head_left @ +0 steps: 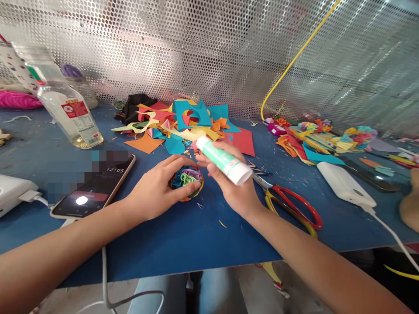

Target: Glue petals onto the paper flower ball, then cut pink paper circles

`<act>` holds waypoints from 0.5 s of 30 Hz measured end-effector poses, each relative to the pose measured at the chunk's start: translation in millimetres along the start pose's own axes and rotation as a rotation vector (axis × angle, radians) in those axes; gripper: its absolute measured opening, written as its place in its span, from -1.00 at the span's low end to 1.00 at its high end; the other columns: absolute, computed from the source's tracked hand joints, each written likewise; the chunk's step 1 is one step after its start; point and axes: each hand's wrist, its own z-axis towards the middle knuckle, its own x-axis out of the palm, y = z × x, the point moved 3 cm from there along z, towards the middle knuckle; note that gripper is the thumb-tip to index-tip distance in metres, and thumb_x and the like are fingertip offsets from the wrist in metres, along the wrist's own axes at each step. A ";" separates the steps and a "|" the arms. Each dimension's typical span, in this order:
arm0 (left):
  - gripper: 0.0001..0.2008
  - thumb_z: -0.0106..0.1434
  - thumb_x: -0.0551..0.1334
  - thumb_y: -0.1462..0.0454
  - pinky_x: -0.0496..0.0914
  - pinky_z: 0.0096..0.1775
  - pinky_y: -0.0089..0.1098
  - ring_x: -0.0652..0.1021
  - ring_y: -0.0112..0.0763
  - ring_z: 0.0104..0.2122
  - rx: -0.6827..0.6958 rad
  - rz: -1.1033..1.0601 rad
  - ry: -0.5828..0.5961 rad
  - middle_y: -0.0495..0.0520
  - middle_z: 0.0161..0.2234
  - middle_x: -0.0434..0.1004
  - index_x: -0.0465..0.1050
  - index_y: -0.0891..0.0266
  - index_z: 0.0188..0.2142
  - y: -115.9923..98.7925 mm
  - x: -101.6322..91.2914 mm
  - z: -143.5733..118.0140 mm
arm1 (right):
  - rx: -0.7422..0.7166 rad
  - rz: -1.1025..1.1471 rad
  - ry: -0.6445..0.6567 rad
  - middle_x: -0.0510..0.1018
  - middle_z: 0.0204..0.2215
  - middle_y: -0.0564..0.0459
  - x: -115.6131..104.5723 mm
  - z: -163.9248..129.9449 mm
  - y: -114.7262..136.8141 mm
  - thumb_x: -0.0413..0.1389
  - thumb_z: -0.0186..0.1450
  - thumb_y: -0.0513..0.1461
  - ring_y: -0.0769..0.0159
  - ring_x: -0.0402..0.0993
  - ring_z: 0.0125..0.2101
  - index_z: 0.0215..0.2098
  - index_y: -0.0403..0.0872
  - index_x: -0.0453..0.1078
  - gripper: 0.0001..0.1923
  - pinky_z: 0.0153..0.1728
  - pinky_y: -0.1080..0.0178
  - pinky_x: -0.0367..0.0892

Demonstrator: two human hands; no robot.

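My left hand [160, 185] curls around a small round paper craft [190, 179] on the blue table, its thumb and fingers at the edges. Rolled paper pieces in green, lilac and blue fill the craft, with an orange and yellow rim. In my right hand [237, 194] is a white and green glue stick [224, 160], tilted above the table just right of the craft. Scissors [294, 207] with red and yellow handles lie beside my right wrist, blades partly hidden. Behind both hands spreads a pile of cut coloured paper [193, 115].
On the left are a glass bottle [73, 109], a lit phone [98, 187] and a white power bank [15, 194]. Paper crafts [356, 135], another power bank [347, 183] and a dark phone [369, 174] lie right. Another person's hand [410, 203] shows at the right edge.
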 end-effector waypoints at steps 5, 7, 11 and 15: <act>-0.81 0.27 0.13 0.16 0.28 0.05 -0.31 0.39 -0.36 0.00 0.066 -0.179 -0.019 0.01 -0.04 0.39 0.31 0.11 -0.14 3.3 3.0 2.1 | -0.041 -0.082 0.045 0.47 -0.07 0.08 5.3 -3.5 -2.9 0.16 0.22 -0.25 0.25 0.46 -0.08 -0.09 0.09 0.27 -0.70 -0.09 0.19 0.42; -0.84 0.27 0.13 0.16 0.29 0.06 -0.30 0.39 -0.35 0.00 0.035 -0.224 -0.014 0.03 -0.04 0.38 0.31 0.13 -0.18 3.4 3.4 2.4 | 0.001 -0.013 0.042 0.47 -0.09 0.07 6.1 -4.4 -6.1 0.18 0.21 -0.25 0.24 0.48 -0.10 -0.07 0.10 0.24 -0.66 -0.06 0.15 0.42; -0.85 0.28 0.09 0.14 0.29 0.06 -0.27 0.42 -0.33 -0.02 -0.035 -0.304 -0.023 0.05 -0.05 0.39 0.32 0.13 -0.25 4.8 3.7 3.9 | 0.061 0.042 0.036 0.51 -0.17 0.06 9.1 -4.9 -10.0 0.17 0.21 -0.25 0.24 0.49 -0.12 -0.06 0.08 0.22 -0.64 -0.02 0.11 0.39; -0.84 0.30 0.05 0.15 0.30 0.05 -0.25 0.42 -0.34 -0.03 -0.080 -0.341 -0.032 0.04 -0.10 0.41 0.31 0.15 -0.32 6.6 4.3 6.2 | 0.062 0.062 0.047 0.50 -0.15 0.06 10.9 -5.7 -9.8 0.17 0.21 -0.24 0.24 0.49 -0.12 -0.04 0.08 0.19 -0.61 -0.03 0.11 0.40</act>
